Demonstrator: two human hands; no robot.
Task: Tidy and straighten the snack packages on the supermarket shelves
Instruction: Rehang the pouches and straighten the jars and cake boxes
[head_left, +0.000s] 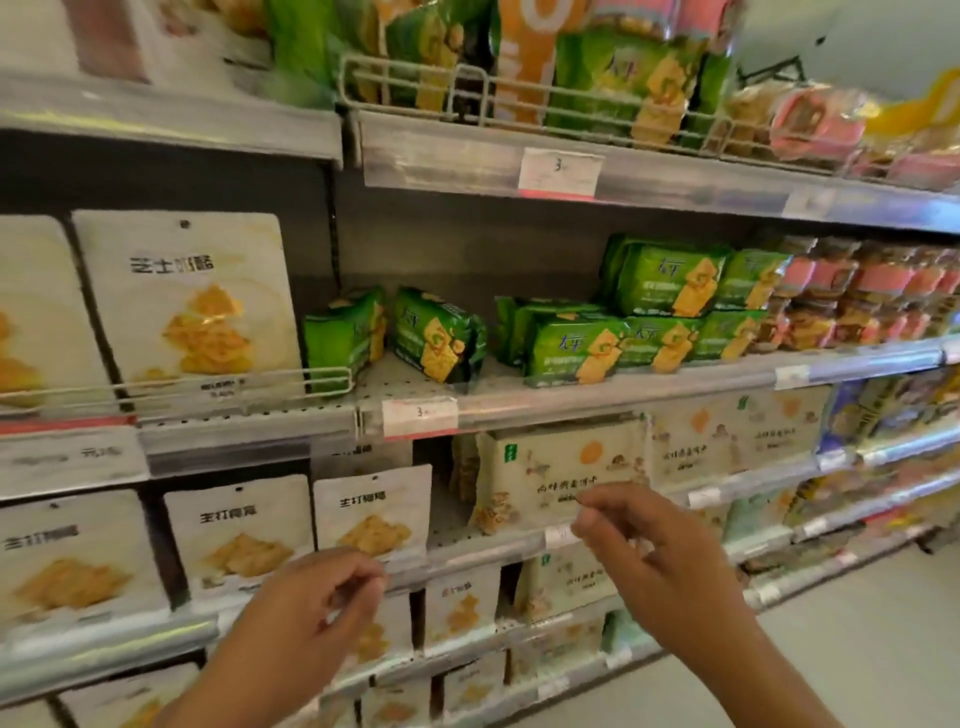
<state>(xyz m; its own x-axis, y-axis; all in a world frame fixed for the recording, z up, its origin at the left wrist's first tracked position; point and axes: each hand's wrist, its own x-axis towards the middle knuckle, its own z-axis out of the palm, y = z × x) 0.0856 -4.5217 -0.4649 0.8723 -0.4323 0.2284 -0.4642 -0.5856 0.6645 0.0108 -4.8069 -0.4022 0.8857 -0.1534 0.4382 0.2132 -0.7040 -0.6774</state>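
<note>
Green cracker packs (582, 351) lie on the middle shelf (623, 400), some stacked at the right, two loose ones (439, 335) tilted at the left. White cracker pouches (371, 512) stand on the shelf below, next to a pale snack bag (561, 473) that leans to one side. My left hand (317, 608) hovers in front of the white pouches with fingers loosely curled and holds nothing. My right hand (639, 540) is raised before the pale bag, fingers loosely bent, empty as well.
The top shelf carries tall green and orange bags behind a wire rail (467, 88). Large white pouches (187, 301) stand at the left. Pink packs (857, 301) fill the right of the middle shelf. The aisle floor (857, 649) lies at the lower right.
</note>
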